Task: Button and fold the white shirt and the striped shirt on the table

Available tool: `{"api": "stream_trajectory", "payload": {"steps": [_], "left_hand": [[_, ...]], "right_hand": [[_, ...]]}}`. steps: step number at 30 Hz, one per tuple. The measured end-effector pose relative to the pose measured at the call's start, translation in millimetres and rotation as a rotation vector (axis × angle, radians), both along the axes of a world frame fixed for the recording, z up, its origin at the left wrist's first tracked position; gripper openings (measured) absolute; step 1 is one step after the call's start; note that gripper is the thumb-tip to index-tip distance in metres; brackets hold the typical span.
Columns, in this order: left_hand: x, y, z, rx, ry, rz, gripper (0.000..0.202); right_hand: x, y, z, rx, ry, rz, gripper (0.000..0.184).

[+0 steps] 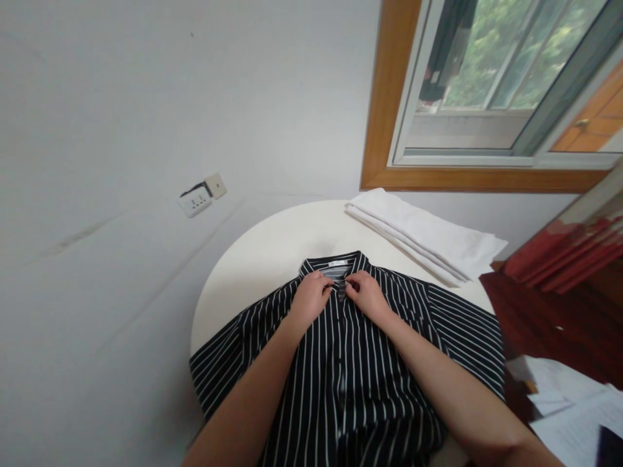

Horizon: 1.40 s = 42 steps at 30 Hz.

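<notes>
A black shirt with white stripes [321,363] lies front side up on a round white table [272,233], its collar toward the wall and its sleeves spread to both sides. My left hand [312,295] pinches the left edge of the shirt's front opening, just below the collar. On the opposite edge, my right hand [367,295] is closed in a pinch as well. A small gap between the fingertips shows the inside of the neck, where a white label [338,263] sits. Below the hands the front placket runs down toward me.
Folded white cloth [423,237] rests at the table's back right. A wall socket [195,201] is at the left, and a wood-framed window [467,178] is at the upper right. Papers [579,408] lie at the lower right, near a red curtain [574,253].
</notes>
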State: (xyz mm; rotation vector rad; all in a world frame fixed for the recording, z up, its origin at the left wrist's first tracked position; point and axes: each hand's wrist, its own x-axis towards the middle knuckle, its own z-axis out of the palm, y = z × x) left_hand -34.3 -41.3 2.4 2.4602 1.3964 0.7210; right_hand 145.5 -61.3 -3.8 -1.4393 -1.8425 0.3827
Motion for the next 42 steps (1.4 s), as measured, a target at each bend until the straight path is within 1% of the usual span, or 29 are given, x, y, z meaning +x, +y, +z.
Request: {"api": "stream_trajectory", "payload": {"steps": [2,4,6,8,9,12,18,22,24,27,29,31,35,37,42], "left_hand": [[1.5,-0.4,-3.6,0.023,0.0,0.017,0.013],[2.8,0.1,-8.0,0.035,-0.009,0.041,0.011],[3.7,0.9,-11.7,0.037,-0.021,0.053,0.009],[4.5,0.8,-13.4,0.037,-0.031,0.051,0.009],[4.9,0.3,-13.4,0.038,-0.033,0.049,0.009],[6.3,-2.5,-11.2,0.046,-0.035,0.06,0.007],[7.5,-4.5,-9.9,0.074,-0.02,0.08,0.002],[8.1,-3.6,-11.0,0.112,0.043,0.084,0.002],[8.9,-3.4,-10.8,0.132,0.095,0.094,0.001],[10.5,-3.2,-10.3,0.135,0.159,0.114,0.002],[11.7,-3.4,-9.7,0.11,0.189,0.118,0.007],[12.7,-4.3,-8.6,0.086,0.206,0.111,0.011],[12.7,-6.7,-6.0,0.101,0.211,0.109,0.016],[11.8,-7.1,-5.3,0.116,0.193,0.119,0.016],[9.7,-4.5,-3.5,0.088,0.097,0.126,0.018]], "right_hand": [[0.3,1.8,-0.2,0.04,0.123,-0.031,0.016],[-1.2,3.8,-4.1,0.021,0.264,-0.046,0.02],[-3.8,6.4,-11.7,-0.106,0.417,-0.012,0.023],[-6.4,9.2,-20.3,-0.248,0.541,0.049,0.022],[-7.3,10.5,-23.9,-0.294,0.583,0.074,0.02],[-8.0,12.9,-28.4,-0.331,0.652,0.091,0.021],[-5.8,12.8,-25.7,-0.353,0.668,0.114,0.023],[-3.5,13.9,-25.6,-0.364,0.598,0.136,0.021],[-2.8,13.5,-23.0,-0.337,0.51,0.144,0.019],[-3.7,9.9,-16.2,-0.25,0.432,0.095,0.019],[-5.9,6.2,-12.8,-0.213,0.465,0.059,0.019],[-8.8,3.3,-12.2,-0.214,0.515,0.068,0.021],[-13.4,3.2,-16.9,-0.329,0.597,0.143,0.02],[-14.1,5.2,-18.7,-0.376,0.641,0.159,0.02],[-12.9,8.3,-19.0,-0.387,0.649,0.175,0.021]]}}
